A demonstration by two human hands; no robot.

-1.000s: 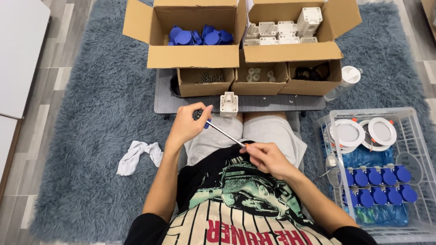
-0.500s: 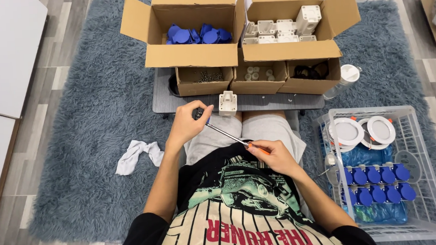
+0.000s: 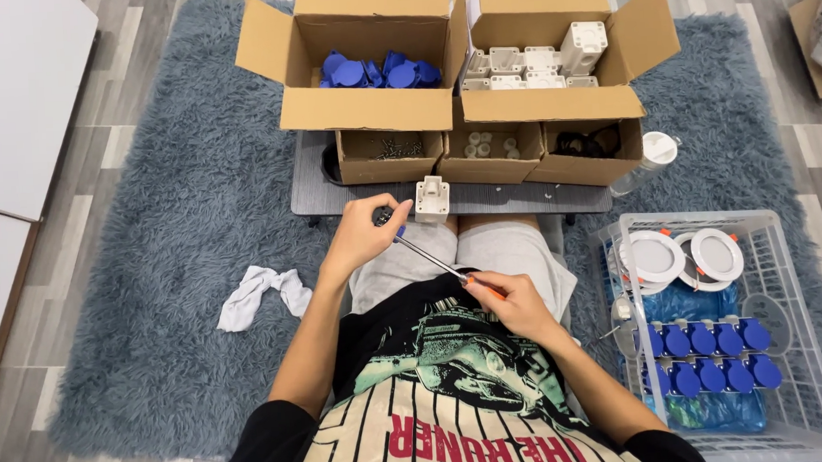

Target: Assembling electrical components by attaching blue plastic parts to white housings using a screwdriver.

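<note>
Both hands (image 3: 432, 267) on a screwdriver (image 3: 436, 262)

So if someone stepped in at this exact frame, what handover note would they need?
Left hand: closed around the screwdriver tip end, just left of the white part on the grey board.
Right hand: grips the orange handle over the lap.
Supplies: blue caps and white housings in the cardboard boxes; screws in a small box.
Done: finished blue-capped pieces sit in the crate on the right.
Left: the white part lies loose, untouched.
</note>
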